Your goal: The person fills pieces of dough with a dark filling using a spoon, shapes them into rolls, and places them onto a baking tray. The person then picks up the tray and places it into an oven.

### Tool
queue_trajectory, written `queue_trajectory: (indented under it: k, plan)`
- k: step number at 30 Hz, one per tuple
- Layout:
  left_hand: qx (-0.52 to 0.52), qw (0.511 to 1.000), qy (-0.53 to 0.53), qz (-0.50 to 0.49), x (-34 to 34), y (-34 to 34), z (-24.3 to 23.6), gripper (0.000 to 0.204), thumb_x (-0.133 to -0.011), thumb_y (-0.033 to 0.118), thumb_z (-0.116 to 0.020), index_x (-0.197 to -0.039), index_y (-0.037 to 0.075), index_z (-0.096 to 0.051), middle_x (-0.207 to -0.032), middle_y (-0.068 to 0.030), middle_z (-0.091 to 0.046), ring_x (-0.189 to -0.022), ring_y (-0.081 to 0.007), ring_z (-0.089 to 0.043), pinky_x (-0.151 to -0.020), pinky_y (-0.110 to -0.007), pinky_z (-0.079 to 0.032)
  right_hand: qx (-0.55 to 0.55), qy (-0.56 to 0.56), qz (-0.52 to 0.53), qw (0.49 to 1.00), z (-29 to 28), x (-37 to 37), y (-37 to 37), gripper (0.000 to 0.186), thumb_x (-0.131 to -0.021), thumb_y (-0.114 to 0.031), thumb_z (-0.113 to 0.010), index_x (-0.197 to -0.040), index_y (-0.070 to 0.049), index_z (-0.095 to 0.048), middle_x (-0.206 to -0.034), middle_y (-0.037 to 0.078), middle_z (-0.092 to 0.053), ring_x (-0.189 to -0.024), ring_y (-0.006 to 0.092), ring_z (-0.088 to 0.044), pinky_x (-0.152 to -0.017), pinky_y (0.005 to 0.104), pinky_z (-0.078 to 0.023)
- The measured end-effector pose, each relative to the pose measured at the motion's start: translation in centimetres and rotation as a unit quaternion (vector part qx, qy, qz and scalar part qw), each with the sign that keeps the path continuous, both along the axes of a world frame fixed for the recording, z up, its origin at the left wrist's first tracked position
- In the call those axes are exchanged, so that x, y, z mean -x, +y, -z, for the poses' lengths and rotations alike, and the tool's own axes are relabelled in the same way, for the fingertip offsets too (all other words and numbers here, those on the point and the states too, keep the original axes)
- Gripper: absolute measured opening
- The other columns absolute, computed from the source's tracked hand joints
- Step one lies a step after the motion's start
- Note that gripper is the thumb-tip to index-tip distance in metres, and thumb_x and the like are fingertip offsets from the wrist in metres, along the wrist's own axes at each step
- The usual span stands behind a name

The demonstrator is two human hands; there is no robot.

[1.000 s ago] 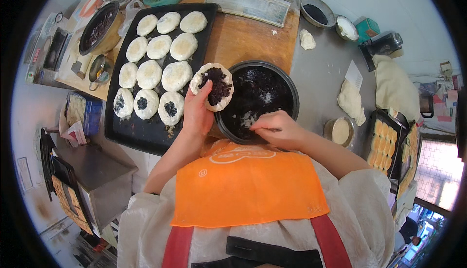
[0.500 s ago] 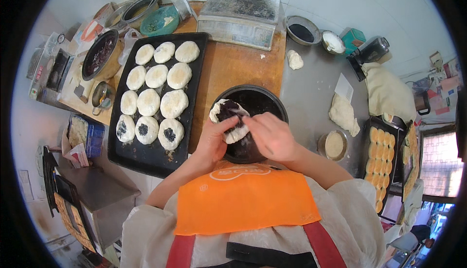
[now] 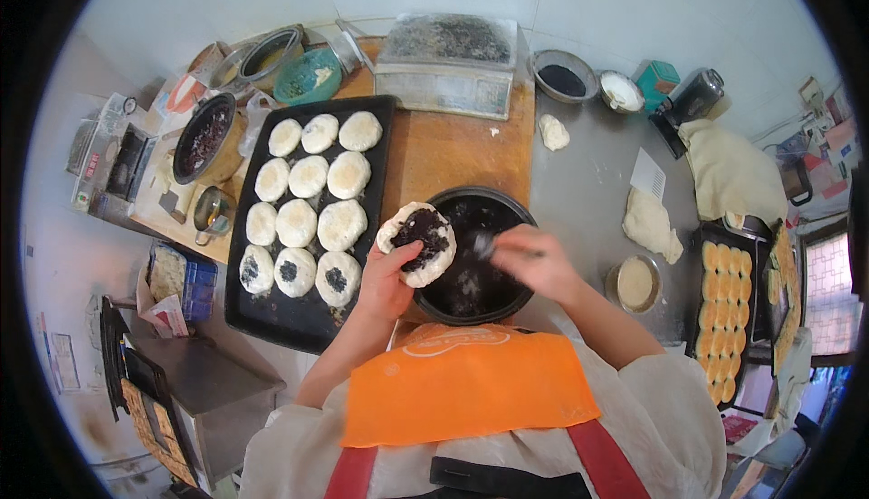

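My left hand point(image 3: 387, 283) holds a flattened round of dough point(image 3: 441, 264) from its left side, thumb on top. A dark, moist filling point(image 3: 422, 232) is spread over the dough's middle, leaving a pale rim. Under both hands stands a deep black bowl point(image 3: 523, 304) with dark smears on its inside. My right hand point(image 3: 534, 263) is over the bowl's right part, smeared by motion, its fingers closed round a small tool with a shiny pale tip point(image 3: 482, 245). The tool's exact kind is too blurred to make out.
To the left lies a black baking tray point(image 3: 385, 137) with rows of round dough cakes point(image 3: 296, 223). Behind the bowl is a scale point(image 3: 448, 64). On the right are a dough lump point(image 3: 650, 227), a small bowl point(image 3: 634, 283) and a tray of baked pieces point(image 3: 722, 318).
My right hand has drawn away from the dough toward the bowl's right side. The dough in my left hand now faces up, its filling uncovered. The view has shifted slightly.
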State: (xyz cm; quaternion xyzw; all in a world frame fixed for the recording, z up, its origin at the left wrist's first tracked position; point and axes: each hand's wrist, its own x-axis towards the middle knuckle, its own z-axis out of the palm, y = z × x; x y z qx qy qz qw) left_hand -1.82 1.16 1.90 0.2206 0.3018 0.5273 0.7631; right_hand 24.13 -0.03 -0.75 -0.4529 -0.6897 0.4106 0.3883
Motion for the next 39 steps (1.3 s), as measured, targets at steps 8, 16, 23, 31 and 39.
queue_trajectory:
  k: [8,16,23,31,39]
  plan:
    - [0.043,0.994,-0.056,0.077,0.0,0.1,0.2,0.047,-0.087,-0.001,-0.057,-0.132,0.002,-0.048,-0.128,-0.0141,-0.058,-0.118,-0.0284,-0.058,-0.102,-0.044,-0.047,-0.033,0.057,-0.059,0.996,-4.8,5.5,1.7,0.042,-0.077,-0.003,-0.073,-0.118,-0.005,-0.063,-0.097,0.008,-0.064,-0.084,0.0209,-0.064,-0.072,0.0273,-0.051]
    - [0.005,0.981,0.035,0.192,-0.1,0.7,-0.4,0.045,-0.082,-0.007,-0.055,-0.127,0.003,-0.052,-0.117,-0.0127,-0.062,-0.103,-0.0267,-0.064,-0.091,-0.040,-0.055,0.107,-0.081,-0.129,0.983,-7.8,3.9,5.7,0.051,-0.067,-0.019,-0.081,-0.114,-0.007,-0.063,-0.085,0.012,-0.064,-0.079,0.0278,-0.064,-0.069,0.0359,-0.051]
    - [0.099,0.984,-0.147,-0.003,-2.1,1.6,-0.2,0.035,-0.090,0.004,-0.047,-0.125,0.005,-0.052,-0.118,-0.0119,-0.061,-0.109,-0.0278,-0.060,-0.094,-0.040,-0.050,-0.306,-0.098,0.014,0.947,-3.0,7.3,0.0,0.036,-0.074,-0.006,-0.071,-0.110,-0.004,-0.061,-0.098,0.010,-0.056,-0.089,0.0293,-0.059,-0.070,0.0376,-0.052]
    - [-0.075,0.948,0.209,0.227,-3.8,3.3,-1.8,0.036,-0.091,0.011,-0.062,-0.126,0.004,-0.056,-0.118,-0.0048,-0.063,-0.108,-0.0148,-0.058,-0.096,-0.031,-0.046,0.017,-0.041,-0.057,0.997,-6.9,1.5,4.5,0.049,-0.067,-0.013,-0.075,-0.115,-0.007,-0.065,-0.098,0.014,-0.067,-0.088,0.0285,-0.064,-0.079,0.0382,-0.052]
    - [-0.112,0.940,0.181,0.268,-8.7,4.3,-2.9,0.072,-0.086,0.027,-0.064,-0.147,0.007,-0.031,-0.132,-0.0155,-0.053,-0.121,-0.0283,-0.053,-0.101,-0.042,-0.045,0.085,0.276,0.146,0.946,-4.0,6.0,2.8,0.018,-0.064,-0.010,-0.071,-0.076,0.002,-0.069,-0.062,0.006,-0.064,-0.060,0.0138,-0.060,-0.052,0.0301,-0.048]
